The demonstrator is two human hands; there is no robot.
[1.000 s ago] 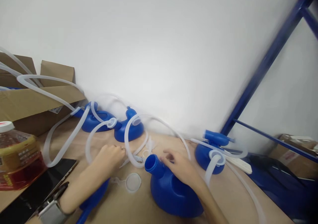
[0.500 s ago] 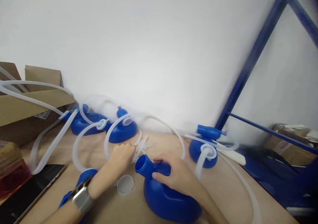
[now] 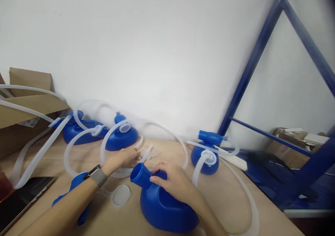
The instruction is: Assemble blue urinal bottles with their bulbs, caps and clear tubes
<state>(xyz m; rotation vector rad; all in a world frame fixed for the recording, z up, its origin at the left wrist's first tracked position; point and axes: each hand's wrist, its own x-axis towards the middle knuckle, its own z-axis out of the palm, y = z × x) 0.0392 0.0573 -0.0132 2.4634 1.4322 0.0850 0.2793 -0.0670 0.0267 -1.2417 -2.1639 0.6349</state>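
My right hand [image 3: 170,180] grips the handle of a blue plastic urinal bottle [image 3: 167,211], which stands with its open neck tilted toward the left. Beyond that neck, my left hand [image 3: 127,158], with a watch on its wrist, has its fingers curled beside a translucent plastic cap [image 3: 146,154] and a length of clear tubing [image 3: 140,142]. What lies between those fingers is hidden. A round translucent lid [image 3: 121,196] rests on the table left of the bottle. Under my left forearm, a blue plastic piece [image 3: 77,182] is partly covered.
More blue bottles with hoses stand at the back left [image 3: 121,138] and at the right [image 3: 204,161]. A phone [image 3: 26,201] lies at the left, near a cardboard box [image 3: 34,107]. A white power strip [image 3: 235,162] and a blue metal frame [image 3: 251,65] are on the right.
The view has turned right, shifting most things leftward. My left hand has moved slightly over the small clear parts, leaving more of the cap visible. My right hand keeps its grip on the bottle.
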